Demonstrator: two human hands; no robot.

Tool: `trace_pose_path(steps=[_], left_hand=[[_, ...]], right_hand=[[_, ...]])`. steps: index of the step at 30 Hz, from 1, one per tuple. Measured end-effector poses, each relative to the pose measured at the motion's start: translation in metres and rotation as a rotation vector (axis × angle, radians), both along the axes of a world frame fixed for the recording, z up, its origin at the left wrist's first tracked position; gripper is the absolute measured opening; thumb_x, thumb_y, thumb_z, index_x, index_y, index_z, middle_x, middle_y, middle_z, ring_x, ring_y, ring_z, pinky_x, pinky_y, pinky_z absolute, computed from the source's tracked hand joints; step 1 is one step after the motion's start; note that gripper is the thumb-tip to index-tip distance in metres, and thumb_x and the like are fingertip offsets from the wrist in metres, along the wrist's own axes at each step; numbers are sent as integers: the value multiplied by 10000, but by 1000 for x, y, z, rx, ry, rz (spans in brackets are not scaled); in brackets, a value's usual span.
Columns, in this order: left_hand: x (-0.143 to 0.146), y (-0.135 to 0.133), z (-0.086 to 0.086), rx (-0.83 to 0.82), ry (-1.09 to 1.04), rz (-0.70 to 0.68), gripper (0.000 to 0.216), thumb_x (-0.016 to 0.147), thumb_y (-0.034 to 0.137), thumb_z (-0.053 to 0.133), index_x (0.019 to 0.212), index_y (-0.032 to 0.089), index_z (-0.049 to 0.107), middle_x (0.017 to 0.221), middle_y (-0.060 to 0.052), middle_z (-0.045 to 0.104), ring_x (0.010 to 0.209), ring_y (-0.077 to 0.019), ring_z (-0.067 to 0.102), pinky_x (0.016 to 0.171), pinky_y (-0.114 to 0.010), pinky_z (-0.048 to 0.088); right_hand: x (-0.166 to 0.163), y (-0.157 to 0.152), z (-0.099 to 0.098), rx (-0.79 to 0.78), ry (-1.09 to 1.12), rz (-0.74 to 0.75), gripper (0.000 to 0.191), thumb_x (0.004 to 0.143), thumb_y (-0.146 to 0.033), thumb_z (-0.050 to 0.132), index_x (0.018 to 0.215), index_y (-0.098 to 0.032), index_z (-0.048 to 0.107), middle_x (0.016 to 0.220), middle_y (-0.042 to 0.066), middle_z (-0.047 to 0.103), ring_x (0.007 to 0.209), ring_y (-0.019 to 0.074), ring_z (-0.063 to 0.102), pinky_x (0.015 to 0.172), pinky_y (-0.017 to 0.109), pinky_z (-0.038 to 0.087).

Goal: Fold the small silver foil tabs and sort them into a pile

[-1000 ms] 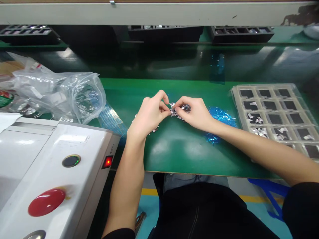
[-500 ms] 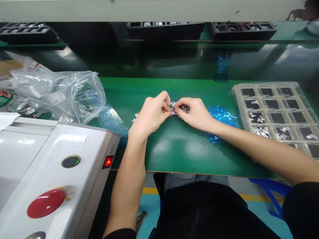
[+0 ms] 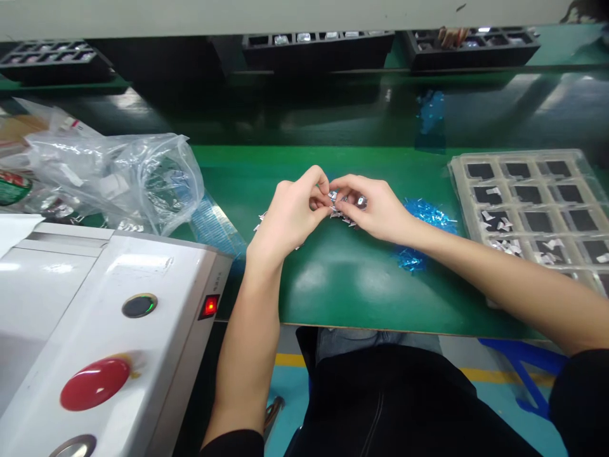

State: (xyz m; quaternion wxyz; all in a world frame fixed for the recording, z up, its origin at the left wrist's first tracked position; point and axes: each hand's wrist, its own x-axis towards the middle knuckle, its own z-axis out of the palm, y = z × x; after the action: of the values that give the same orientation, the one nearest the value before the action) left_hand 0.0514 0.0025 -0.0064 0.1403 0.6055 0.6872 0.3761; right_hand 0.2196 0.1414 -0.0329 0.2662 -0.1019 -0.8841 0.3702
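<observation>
My left hand (image 3: 297, 212) and my right hand (image 3: 373, 206) meet over the green work surface (image 3: 333, 285), fingertips touching or nearly so. Both are closed in a pinch. What sits between the fingertips is too small and too covered to name. Small silvery-white pieces (image 3: 337, 212) lie under and around the fingers, partly hidden by them. A few more show at the left hand's outer edge. Just right of my right hand is a heap of shiny blue film scraps (image 3: 428, 216), which the right forearm partly covers.
A clear compartment tray (image 3: 507, 219) with dark squares and small white pieces lies at right. Clear plastic bags (image 3: 114, 178) are heaped at left. The white machine (image 3: 157, 266) with a red button (image 3: 95, 383) fills the lower left. Black divided trays (image 3: 316, 51) stand at the back.
My right index finger has lifted slightly and now reaches closer to the left hand's fingers. The whole view has shifted a little. Both hands stay at the same spot.
</observation>
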Motion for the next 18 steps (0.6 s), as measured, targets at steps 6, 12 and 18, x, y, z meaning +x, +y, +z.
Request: trace_pose_path(steps=[6, 12, 18], left_hand=[[-25, -7, -3, -120, 223, 164, 231, 945, 173, 672, 1168, 236, 676, 1162, -65, 803, 1104, -272, 756, 1020, -427, 580], [-44, -13, -8, -300, 349, 249, 102, 969, 249, 709, 1055, 213, 752, 1107, -117, 791, 1100, -353, 737, 1031, -507, 569], [-39, -9, -9, -391, 343, 163, 23, 932, 194, 775, 949, 208, 768, 1050, -106, 791, 1055, -331, 745, 928, -449, 578]], right_hand=[[1, 13, -3, 124, -16, -120, 315, 928, -149, 617, 1189, -238, 769, 1021, 67, 790, 875, 253, 683, 899, 435, 556], [4, 22, 7, 150, -98, -123, 165, 896, -199, 665, 965, -238, 810, 913, 57, 790, 872, 268, 666, 882, 455, 535], [5, 24, 8, 210, -119, -75, 172, 913, -248, 678, 791, -242, 800, 975, 66, 823, 979, 298, 706, 1002, 524, 517]])
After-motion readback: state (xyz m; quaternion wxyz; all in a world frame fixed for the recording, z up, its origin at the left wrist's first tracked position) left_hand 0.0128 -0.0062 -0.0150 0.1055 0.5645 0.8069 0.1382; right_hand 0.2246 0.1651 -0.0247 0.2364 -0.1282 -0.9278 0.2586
